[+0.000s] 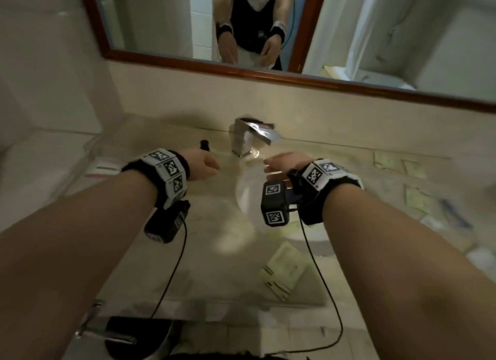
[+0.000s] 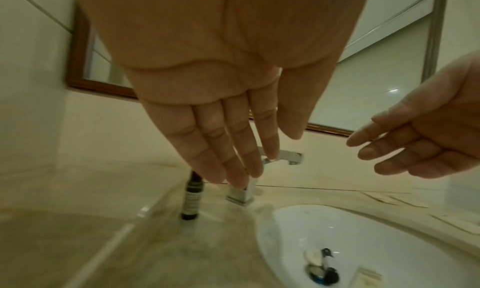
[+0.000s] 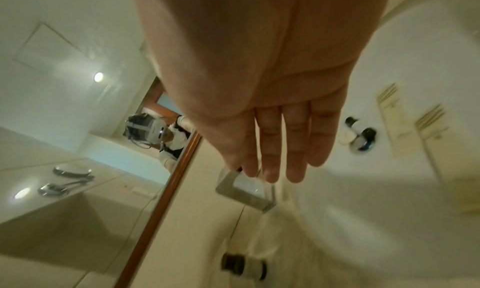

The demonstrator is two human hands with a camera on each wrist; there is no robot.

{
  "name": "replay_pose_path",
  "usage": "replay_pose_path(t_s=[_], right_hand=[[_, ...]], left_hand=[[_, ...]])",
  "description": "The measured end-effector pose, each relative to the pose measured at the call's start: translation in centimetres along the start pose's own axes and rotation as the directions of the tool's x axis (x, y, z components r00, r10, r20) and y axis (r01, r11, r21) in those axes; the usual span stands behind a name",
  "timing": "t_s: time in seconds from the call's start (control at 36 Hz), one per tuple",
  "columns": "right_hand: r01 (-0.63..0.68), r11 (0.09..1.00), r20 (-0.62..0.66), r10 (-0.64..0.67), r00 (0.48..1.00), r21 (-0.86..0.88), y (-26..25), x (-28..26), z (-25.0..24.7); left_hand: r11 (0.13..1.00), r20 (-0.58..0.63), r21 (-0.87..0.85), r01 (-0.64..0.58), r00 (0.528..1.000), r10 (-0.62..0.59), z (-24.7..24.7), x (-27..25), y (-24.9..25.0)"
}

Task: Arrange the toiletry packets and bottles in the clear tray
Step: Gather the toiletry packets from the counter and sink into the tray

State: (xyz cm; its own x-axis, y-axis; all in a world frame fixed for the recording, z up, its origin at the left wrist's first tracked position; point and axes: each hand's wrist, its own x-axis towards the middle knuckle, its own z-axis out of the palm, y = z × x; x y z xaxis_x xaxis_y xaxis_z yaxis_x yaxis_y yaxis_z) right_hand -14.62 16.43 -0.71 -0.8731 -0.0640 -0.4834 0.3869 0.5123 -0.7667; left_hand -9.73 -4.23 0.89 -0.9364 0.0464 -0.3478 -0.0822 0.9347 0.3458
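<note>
A dark bottle (image 1: pixel 205 145) with a pale label stands upright on the counter left of the tap. My left hand (image 1: pixel 206 165) hovers just above and in front of the bottle (image 2: pixel 191 198), fingers (image 2: pixel 221 159) straight, holding nothing. My right hand (image 1: pixel 279 162) is stretched over the basin near the tap, fingers (image 3: pixel 280 148) straight and empty. The clear tray (image 1: pixel 90 147) lies blurred at the left with striped packets (image 1: pixel 103 167) in it. I cannot tell whether the bottle is inside it. Pale packets (image 1: pixel 284 271) lie at the front, more packets (image 1: pixel 416 198) on the right.
A chrome tap (image 1: pixel 249 137) stands behind the white basin (image 1: pixel 249 198). In the basin lie a small bottle (image 2: pixel 326 257) by the drain and two packets (image 3: pixel 397 124). A wood-framed mirror (image 1: pixel 241 72) hangs behind. Wrist-camera cables dangle under both arms.
</note>
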Motion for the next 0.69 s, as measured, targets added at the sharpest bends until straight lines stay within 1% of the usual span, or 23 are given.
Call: replay_pose_path(t_s=[0.03, 0.08, 0.17, 0.22, 0.25, 0.28, 0.33, 0.42, 0.5, 0.56, 0.64, 0.69], right_hand=[[-0.021, 0.999, -0.02, 0.021, 1.0, 0.027, 1.2, -0.2, -1.0], [-0.034, 0.999, -0.023, 0.034, 0.999, -0.002, 3.6, -0.9, -2.7], [-0.058, 0.993, -0.015, 0.056, 0.998, -0.101, 7.2, -1.4, -4.2], [-0.091, 0.974, -0.009, 0.091, 0.996, -0.205, 9.4, -1.7, -4.7], [-0.09, 0.957, 0.0, 0.094, 0.996, -0.277, 10.5, -2.0, -4.7], [-0.07, 0.93, 0.022, 0.084, 0.996, -0.362, 11.3, -2.6, -4.7], [-0.023, 0.879, 0.058, 0.057, 0.997, -0.477, 12.7, -3.6, -4.2], [-0.002, 0.812, 0.131, 0.096, 0.987, -0.584, 14.2, -4.5, -3.0], [-0.004, 0.814, 0.188, 0.139, 0.972, -0.581, 15.4, -4.6, -1.4], [0.008, 0.819, 0.186, 0.121, 0.975, -0.574, 15.9, -4.6, -0.5], [0.008, 0.826, 0.124, 0.076, 0.989, -0.564, 17.2, -4.3, 0.5], [-0.009, 0.862, 0.059, 0.044, 0.997, -0.506, 17.7, -4.4, 0.9]], left_hand=[[1.0, 0.019, -0.02, -0.011, 1.0, 0.011, 0.8, -0.1, 1.2], [0.999, 0.043, -0.034, -0.028, 0.999, 0.029, 2.3, -0.3, 3.3], [0.999, 0.081, -0.019, -0.041, 0.996, 0.042, 4.8, -0.8, 6.0], [0.998, 0.117, 0.023, -0.053, 0.992, 0.05, 6.5, -0.9, 7.5], [0.997, 0.133, 0.051, -0.051, 0.99, 0.044, 7.3, -1.0, 8.1], [0.997, 0.156, 0.072, -0.039, 0.987, 0.028, 8.1, -1.1, 8.6], [0.995, 0.199, 0.096, -0.018, 0.98, -0.002, 9.9, -1.2, 9.2], [0.995, 0.233, 0.098, 0.025, 0.971, -0.048, 12.2, -1.5, 9.7], [0.994, 0.248, 0.073, 0.077, 0.964, -0.093, 14.1, -2.0, 9.4], [0.992, 0.245, 0.02, 0.126, 0.961, -0.127, 15.0, -2.2, 8.9], [0.974, 0.205, -0.106, 0.202, 0.963, -0.178, 16.2, -3.0, 8.1], [0.955, 0.171, -0.181, 0.235, 0.964, -0.204, 16.9, -3.4, 7.5]])
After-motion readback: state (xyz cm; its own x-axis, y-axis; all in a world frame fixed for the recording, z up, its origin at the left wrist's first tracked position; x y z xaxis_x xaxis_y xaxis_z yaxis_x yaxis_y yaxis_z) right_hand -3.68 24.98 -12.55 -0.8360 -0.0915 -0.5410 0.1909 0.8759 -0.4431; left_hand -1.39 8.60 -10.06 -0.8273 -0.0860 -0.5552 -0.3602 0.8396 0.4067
